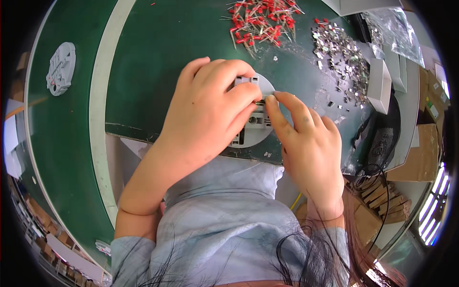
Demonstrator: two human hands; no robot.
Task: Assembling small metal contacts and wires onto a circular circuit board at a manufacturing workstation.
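A round pale grey plastic base (pixel 260 133) with moulded slots and ribs lies near the front edge of the green table. My left hand (pixel 210 98) covers its left part, its fingers curled over it and the thumb and fingertips pressing near the middle. From the right, my right hand (pixel 311 136) meets it, index finger on the rim and thumb close to the left fingertips. Both hands' fingertips come together at a small greenish spot in the base. Whatever small part may be between the right fingertips is hidden.
Red LEDs (pixel 263 21) with wire legs are heaped at the back of the table (pixel 158 52). Small metal parts (pixel 342 57) spread to the right, near a white box (pixel 379 86) and clear plastic bag (pixel 394 33). Another grey base (pixel 61 69) lies on the left conveyor.
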